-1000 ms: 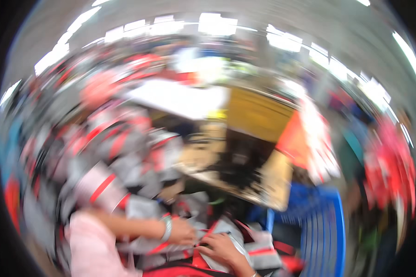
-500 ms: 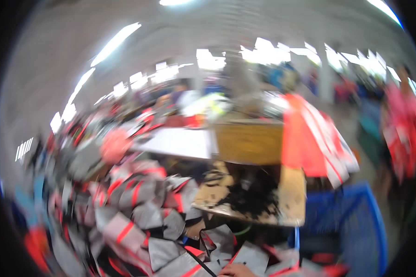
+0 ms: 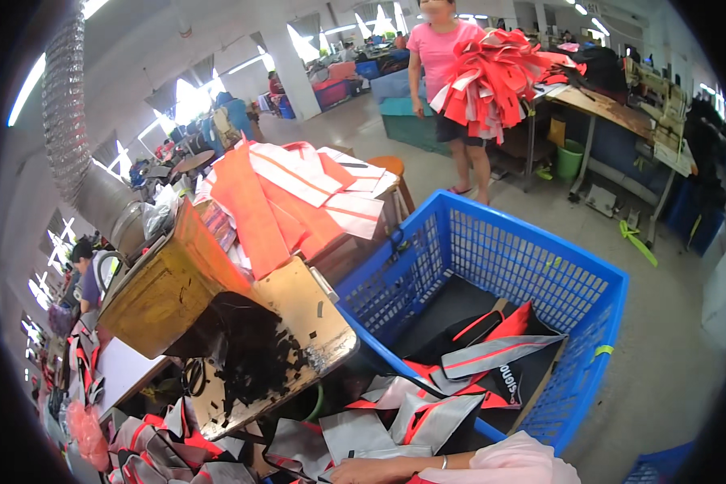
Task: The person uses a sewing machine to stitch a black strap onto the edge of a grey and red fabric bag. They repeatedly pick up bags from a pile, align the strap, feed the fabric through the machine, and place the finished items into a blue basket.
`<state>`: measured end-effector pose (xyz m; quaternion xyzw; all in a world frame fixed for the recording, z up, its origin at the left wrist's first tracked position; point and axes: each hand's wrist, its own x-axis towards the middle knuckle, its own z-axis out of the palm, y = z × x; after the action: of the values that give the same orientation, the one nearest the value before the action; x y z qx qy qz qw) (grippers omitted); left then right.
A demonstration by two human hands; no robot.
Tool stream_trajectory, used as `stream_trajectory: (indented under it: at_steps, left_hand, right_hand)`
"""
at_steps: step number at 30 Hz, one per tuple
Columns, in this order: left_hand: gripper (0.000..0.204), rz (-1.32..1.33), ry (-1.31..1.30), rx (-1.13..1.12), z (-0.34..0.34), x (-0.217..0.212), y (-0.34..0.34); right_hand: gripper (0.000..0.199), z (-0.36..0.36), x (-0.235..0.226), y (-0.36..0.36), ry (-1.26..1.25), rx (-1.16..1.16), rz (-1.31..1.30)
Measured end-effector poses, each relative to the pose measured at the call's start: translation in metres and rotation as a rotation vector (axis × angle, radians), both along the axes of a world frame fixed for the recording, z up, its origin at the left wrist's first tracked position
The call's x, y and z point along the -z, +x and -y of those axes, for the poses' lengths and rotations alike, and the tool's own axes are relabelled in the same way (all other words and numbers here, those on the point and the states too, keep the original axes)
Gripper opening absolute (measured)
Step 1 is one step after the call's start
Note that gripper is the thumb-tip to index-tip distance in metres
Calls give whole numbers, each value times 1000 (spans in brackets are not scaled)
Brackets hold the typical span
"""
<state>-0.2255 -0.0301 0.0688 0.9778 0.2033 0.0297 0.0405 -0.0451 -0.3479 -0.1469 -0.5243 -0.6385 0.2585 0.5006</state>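
We see a blue plastic crate (image 3: 508, 250) standing just beside a wooden table (image 3: 294, 292). Grey fabric panels (image 3: 356, 436) lie between the table's near edge and the crate's near left corner, while grey-and-red fabric pieces (image 3: 492, 355) fill the crate's near end. Black scraps (image 3: 258, 351) litter the table's near edge. Our right hand (image 3: 371, 470) is on the panels; we cannot tell whether its grip holds one.

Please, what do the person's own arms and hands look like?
The right hand wears no glove; a thin, silvery bracelet circles its wrist. A pale pink, wrinkled sleeve ends partway down the forearm. The left arm and hand are out of view.
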Motion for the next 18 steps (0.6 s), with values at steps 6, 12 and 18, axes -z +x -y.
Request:
stream_trajectory:
  at_steps: [6, 12, 18]
  left_hand:
    - [21, -59, -244, -120, -27, 40, -1]
    - [23, -235, -136, -109, -32, 118, -10]
    - [24, -384, -50, -96, -25, 128, -4]
  right_hand:
    - [35, 6, -15, 4, -140, 1, -187]
    - [38, 2, -23, 4, -202, -14, -203]
    - [36, 5, -25, 0, -259, -12, -350]
